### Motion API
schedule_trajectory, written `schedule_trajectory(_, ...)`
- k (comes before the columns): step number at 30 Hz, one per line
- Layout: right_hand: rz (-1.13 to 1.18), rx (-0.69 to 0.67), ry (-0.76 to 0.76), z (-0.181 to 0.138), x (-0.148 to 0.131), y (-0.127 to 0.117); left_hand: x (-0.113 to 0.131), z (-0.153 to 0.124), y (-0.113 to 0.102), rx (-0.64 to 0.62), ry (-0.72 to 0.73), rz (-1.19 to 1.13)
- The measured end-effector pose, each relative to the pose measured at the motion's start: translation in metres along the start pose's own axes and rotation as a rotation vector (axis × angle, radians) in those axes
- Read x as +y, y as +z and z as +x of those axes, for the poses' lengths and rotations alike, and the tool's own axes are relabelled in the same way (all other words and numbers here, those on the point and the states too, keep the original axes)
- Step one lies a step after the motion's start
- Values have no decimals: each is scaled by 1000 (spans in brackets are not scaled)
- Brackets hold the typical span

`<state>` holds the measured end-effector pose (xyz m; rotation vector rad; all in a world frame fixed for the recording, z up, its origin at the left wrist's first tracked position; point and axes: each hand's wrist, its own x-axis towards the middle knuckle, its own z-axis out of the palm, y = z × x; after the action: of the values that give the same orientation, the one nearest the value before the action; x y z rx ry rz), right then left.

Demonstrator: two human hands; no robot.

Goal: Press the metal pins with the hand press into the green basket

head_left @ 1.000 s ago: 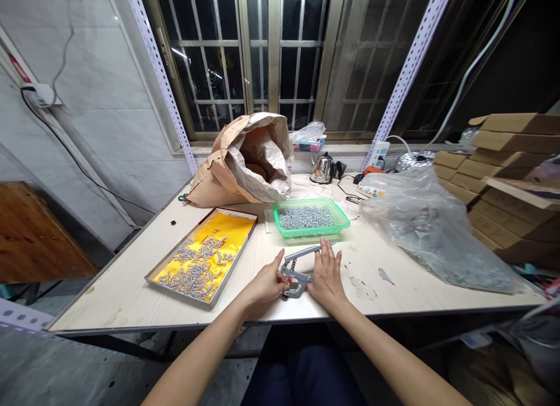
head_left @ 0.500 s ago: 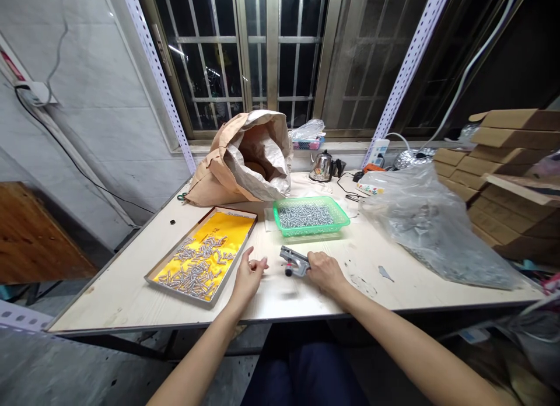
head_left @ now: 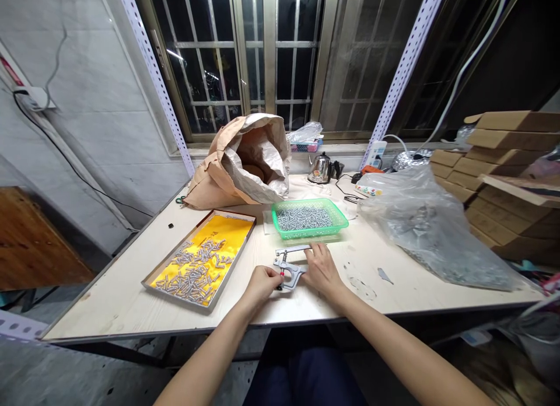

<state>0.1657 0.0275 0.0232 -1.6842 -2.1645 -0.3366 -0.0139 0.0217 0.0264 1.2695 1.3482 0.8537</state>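
In my right hand (head_left: 322,270) are grey metal snap-fastener pliers (head_left: 292,276), held by their handles above the table's front part. Their upper lever stands apart from the frame, with a spring showing between. My left hand (head_left: 265,282) is closed in a pinch at the jaw end, beside a small red part and a black tip. What lies between its fingertips is too small to make out. Left of my hands is a shallow tray (head_left: 210,310) with a yellow lining and many small silver metal pieces. Beyond the pliers stands a green plastic basket (head_left: 311,234) full of similar small pieces.
A large open paper sack (head_left: 212,181) lies at the back of the table (head_left: 118,304). Behind the basket is a metal kettle (head_left: 320,169). A clear plastic bag (head_left: 420,228) spreads over the right side, near stacked cardboard boxes (head_left: 511,161).
My left hand has moved right and closed at the pliers' jaw. The pliers have turned, and their upper lever has spread away from the frame. Tray and basket have stayed put.
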Motion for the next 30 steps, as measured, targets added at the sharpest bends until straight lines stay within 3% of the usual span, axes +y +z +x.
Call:
schedule_trajectory(3,4,42,71,-12,4,8,1,5,6,61,53,5)
schedule_trajectory(6,10,37,145,-21,7,13,8,9,9,47,101,105)
schedule_trajectory(9,30,35,227,-24,8,14,24,13,5,-11,163,179)
schedule_trajectory(11,39,31,273,-24,9,15,39,22,2,30,203,144)
schedule_trajectory(16,48,21,240,-25,11,21,87,63,12,248,345,4)
schedule_trajectory(20,-10,46,221,-29,16,27,98,76,12,216,408,149)
schedule_trajectory(22,-31,32,210,-31,18,30,86,66,-8,186,451,310)
schedule_trajectory(24,-27,13,189,-32,19,31,68,48,-44,218,434,504)
schedule_trajectory(28,5,-7,164,-31,16,30,33,16,-137,327,16,949)
schedule_trajectory(30,9,-16,161,-30,13,29,22,7,-172,367,-139,1081)
